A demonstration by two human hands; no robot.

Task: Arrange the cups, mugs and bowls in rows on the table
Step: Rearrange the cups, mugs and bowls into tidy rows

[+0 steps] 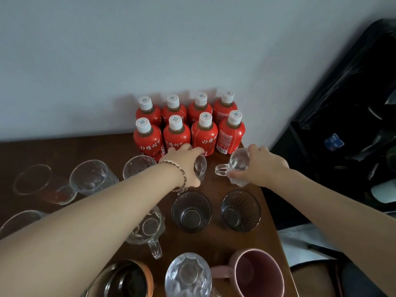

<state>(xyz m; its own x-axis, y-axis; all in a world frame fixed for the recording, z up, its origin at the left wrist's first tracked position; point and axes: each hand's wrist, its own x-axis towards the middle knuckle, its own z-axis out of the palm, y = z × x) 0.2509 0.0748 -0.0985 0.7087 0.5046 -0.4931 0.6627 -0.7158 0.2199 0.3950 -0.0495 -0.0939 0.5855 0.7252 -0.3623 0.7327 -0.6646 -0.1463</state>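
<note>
My left hand (184, 161) grips a small clear glass (200, 168) just in front of the red bottles. My right hand (259, 168) holds a clear glass mug (236, 166) from above, its handle (221, 169) pointing left, near the table's right edge. Behind my hands in the row toward me stand two dark tinted glasses (191, 212) (240, 211) side by side. A clear handled mug (147, 228) lies partly under my left forearm. Nearest me are a faceted clear glass (188, 275), a pink mug (257, 273) and a dark bowl with an orange rim (126, 279).
Several red bottles with white caps (188, 127) stand in two rows against the wall. Clear glasses (92, 176) (42, 185) (138, 168) sit on the left of the brown table (216, 239). The table's right edge drops off beside dark bags (342, 125).
</note>
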